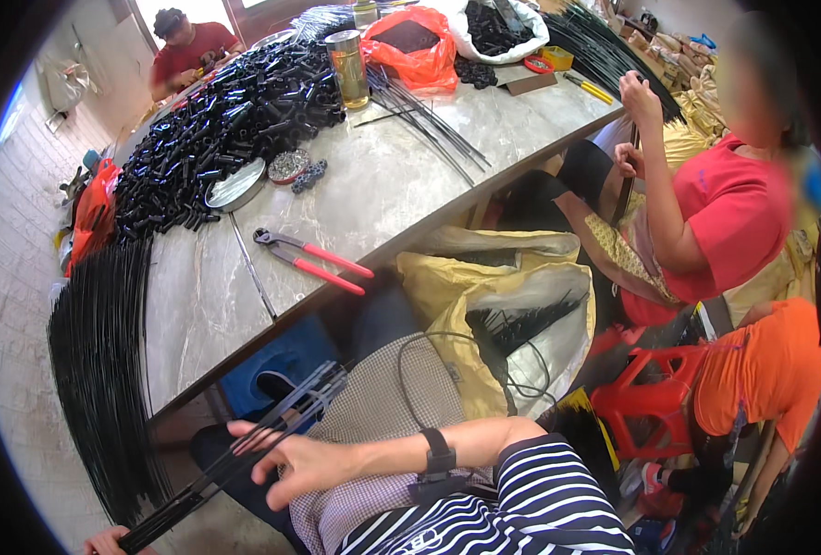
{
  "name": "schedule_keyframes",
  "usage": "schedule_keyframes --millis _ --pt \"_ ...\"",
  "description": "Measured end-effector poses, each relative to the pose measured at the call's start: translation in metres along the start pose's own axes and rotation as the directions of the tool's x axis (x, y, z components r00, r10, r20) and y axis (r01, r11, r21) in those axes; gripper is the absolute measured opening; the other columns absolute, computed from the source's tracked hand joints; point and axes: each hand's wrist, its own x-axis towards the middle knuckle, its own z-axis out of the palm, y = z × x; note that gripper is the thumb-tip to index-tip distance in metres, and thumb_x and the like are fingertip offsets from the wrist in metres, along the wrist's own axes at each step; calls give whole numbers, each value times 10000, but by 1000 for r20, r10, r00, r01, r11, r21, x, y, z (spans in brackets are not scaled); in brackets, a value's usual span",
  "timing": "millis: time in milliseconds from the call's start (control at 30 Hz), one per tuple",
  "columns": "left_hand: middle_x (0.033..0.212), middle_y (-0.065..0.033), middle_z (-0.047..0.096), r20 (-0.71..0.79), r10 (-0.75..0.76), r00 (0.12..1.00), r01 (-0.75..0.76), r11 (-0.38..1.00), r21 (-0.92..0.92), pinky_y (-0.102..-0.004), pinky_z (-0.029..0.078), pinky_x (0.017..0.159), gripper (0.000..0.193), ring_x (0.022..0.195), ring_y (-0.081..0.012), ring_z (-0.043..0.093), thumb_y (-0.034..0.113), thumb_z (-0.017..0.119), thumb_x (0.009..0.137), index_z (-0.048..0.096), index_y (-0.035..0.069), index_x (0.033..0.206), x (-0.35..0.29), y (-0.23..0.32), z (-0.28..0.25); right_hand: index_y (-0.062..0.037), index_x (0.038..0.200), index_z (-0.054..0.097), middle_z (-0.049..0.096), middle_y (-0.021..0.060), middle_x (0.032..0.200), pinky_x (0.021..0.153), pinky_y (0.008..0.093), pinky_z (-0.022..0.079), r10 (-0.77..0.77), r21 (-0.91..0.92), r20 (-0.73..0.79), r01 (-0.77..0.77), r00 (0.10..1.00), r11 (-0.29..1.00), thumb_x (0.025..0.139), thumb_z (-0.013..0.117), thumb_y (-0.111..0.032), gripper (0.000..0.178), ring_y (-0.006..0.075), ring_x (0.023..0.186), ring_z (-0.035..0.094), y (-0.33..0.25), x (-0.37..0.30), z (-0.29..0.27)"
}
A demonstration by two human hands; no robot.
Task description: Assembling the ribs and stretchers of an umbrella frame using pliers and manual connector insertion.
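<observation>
A bundle of thin black rods point(209, 476) runs slantwise over my lap, its paler, spread upper ends near the table edge. My left hand point(107, 541), cut by the lower left border, is closed round the lower end. Beside the upper part, my right hand point(307, 464) has its fingers apart and curved; the index finger is at the rods, and whether it touches them I cannot tell. Pincers with red handles point(313, 262) lie on the table point(188, 319) in front of me, next to a thin metal rod point(253, 268).
Black tubes point(234, 116) are heaped across the table; long black rods point(96, 370) hang over its left end. A tin can point(347, 69) and a dish of small metal parts point(289, 166) stand nearby. A yellow sack point(438, 277) is at my right. Co-workers sit right and far left.
</observation>
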Motion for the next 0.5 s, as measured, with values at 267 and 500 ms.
schedule_keyframes --millis 267,500 --pt "499 13 309 -86 87 993 -95 991 -96 -205 245 439 193 400 -66 302 89 514 953 442 83 774 1 -13 -56 -64 1284 512 597 24 1133 821 242 466 -218 61 -98 224 971 973 976 555 -219 347 73 880 542 -40 13 12" --pt "670 33 418 -175 -140 975 91 960 -265 -331 427 820 347 719 -107 500 338 566 953 417 160 695 -18 -120 -32 -41 1072 525 609 84 1040 934 333 462 -473 321 -276 544 837 775 1019 457 -223 202 152 1011 587 -92 45 -1"
